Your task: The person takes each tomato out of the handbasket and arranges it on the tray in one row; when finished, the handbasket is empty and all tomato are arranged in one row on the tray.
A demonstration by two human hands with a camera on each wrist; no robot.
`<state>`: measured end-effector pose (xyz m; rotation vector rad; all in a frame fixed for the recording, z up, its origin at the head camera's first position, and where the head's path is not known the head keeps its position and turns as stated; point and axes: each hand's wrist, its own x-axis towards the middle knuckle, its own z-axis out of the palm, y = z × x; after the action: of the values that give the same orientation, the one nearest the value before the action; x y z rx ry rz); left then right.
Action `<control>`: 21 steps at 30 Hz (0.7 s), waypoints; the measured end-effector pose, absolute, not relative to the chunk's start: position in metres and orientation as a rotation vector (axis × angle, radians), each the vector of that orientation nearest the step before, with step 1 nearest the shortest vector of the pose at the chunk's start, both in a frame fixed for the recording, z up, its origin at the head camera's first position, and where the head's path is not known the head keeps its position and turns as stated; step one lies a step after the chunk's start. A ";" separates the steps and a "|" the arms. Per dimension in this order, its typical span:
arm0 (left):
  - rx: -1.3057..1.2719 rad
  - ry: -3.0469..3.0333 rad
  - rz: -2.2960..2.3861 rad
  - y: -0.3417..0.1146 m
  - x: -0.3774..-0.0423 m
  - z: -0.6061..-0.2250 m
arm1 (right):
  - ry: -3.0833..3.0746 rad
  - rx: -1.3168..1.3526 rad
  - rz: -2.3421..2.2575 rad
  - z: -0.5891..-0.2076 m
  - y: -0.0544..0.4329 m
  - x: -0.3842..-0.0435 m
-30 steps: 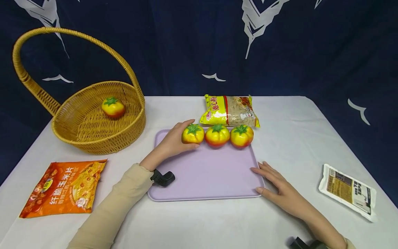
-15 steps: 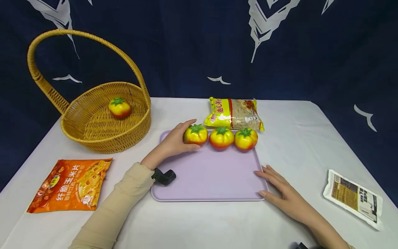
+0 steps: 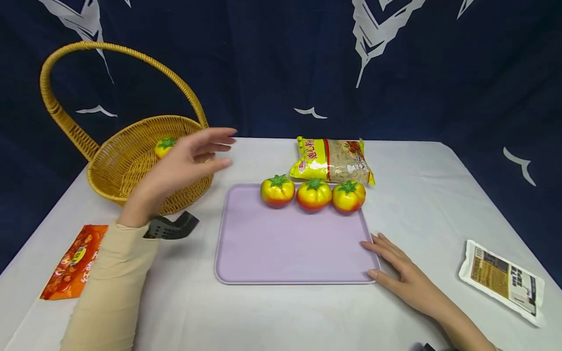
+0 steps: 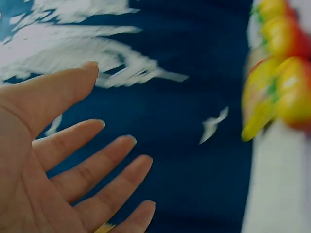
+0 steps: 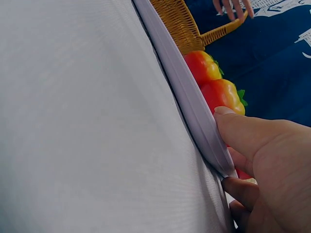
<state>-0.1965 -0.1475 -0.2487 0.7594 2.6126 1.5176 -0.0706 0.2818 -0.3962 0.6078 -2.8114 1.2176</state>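
Observation:
My left hand (image 3: 186,158) is raised in front of the wicker basket (image 3: 103,168), fingers spread and holding nothing; in the left wrist view its palm (image 4: 29,189) shows bare. One yellow-red toy tomato (image 3: 163,146) lies in the basket, partly hidden by that hand. Along the far edge of a lilac tray (image 3: 294,248) three more stand in a row: a left tomato (image 3: 277,191), a middle tomato (image 3: 313,196) and a right tomato (image 3: 349,197). Relaxed fingers of my right hand (image 3: 406,275) rest at the tray's right rim (image 5: 187,97), the thumb just over it.
Behind the tomatoes lies a yellow noodle packet (image 3: 333,161). An orange chip bag (image 3: 72,265) is at the left, partly under my left sleeve (image 3: 107,287). To the right lies a white pouch (image 3: 502,282). A dark blue curtain (image 3: 263,63) hangs behind the table.
My left hand has let go of the left tomato on the tray and moved left and up, over to the basket. The right hand stays at the tray's rim. The head view shifted slightly early on.

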 end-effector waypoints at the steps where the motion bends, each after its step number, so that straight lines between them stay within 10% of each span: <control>1: 0.728 2.639 1.529 -0.158 -0.197 -0.241 | -2.809 0.606 1.213 -0.396 0.282 -0.070; 21: -0.022 1.784 2.640 -0.272 -0.272 -0.275 | -2.783 0.616 1.215 -0.398 0.280 -0.070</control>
<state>-0.2722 -0.2723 -0.2755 -0.0215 1.7845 2.6405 -0.0695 0.2799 -0.3983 0.6161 -2.7830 1.2152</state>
